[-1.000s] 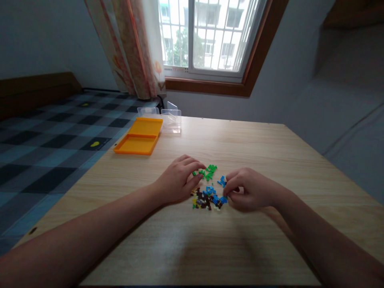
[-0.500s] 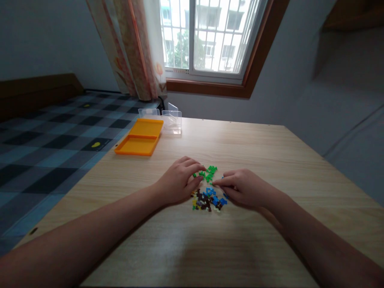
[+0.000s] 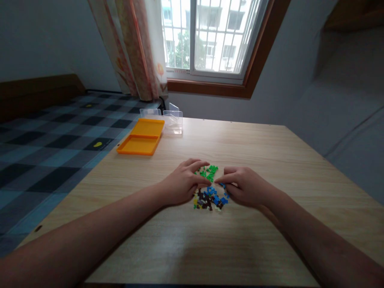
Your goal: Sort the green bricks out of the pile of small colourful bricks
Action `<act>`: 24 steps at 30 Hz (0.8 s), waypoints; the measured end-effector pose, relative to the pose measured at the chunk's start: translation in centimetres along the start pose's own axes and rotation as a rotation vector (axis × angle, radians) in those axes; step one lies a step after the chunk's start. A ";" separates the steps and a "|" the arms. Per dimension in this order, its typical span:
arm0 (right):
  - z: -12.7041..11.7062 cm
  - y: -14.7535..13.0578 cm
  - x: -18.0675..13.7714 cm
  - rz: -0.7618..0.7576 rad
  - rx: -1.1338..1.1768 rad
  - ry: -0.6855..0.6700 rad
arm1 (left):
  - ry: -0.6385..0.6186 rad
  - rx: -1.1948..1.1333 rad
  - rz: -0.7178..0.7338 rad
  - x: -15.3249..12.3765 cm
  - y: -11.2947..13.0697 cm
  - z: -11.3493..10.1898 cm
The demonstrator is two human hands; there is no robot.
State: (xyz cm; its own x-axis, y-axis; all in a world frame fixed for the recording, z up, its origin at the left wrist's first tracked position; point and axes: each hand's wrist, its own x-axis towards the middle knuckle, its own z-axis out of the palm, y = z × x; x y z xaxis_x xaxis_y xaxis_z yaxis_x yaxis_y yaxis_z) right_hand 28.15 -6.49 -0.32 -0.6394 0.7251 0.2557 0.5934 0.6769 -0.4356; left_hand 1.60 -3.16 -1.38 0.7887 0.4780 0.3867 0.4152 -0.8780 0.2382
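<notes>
Small green plastic pieces (image 3: 212,171) lie in a loose cluster on the wooden table (image 3: 255,148). Closer to me is a mixed pile of blue pieces (image 3: 220,200), dark brown pieces (image 3: 206,203) and a few yellow pieces (image 3: 196,201). My left hand (image 3: 183,182) rests beside the green cluster with thumb and fingers spread around its left side; the thumb tip reaches the gap between the two piles. From the right, my right hand (image 3: 240,184) points its index finger into that same gap, with a few blue pieces by its fingers. I see nothing held in either hand.
An orange tray (image 3: 139,145) with two shallow sections lies open at the table's left edge. Behind it stand clear plastic boxes (image 3: 173,123). A bed with a checked cover (image 3: 60,148) adjoins the left side, and a window (image 3: 216,36) is beyond the table.
My left thumb has moved right, away from the fingers, toward the right index fingertip. The right hand has barely shifted. The piles look much the same.
</notes>
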 end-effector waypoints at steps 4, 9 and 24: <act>-0.3 -0.3 -0.2 -0.072 0.092 0.045 | -0.002 0.012 -0.004 0.2 -0.1 0.1; -0.6 -1.5 -0.3 -0.150 0.179 -0.056 | 0.042 -0.013 -0.003 -0.1 -0.3 0.0; -0.2 -0.9 -0.2 -0.100 0.042 -0.075 | -0.023 -0.143 0.059 -0.2 -0.1 -0.5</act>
State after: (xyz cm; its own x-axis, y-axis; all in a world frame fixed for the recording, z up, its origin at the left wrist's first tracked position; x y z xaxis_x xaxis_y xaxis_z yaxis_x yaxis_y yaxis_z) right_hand 27.80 -7.26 0.19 -0.7300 0.6417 0.2352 0.5050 0.7383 -0.4471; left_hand 1.17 -3.19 -0.98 0.8204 0.4238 0.3840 0.3005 -0.8907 0.3411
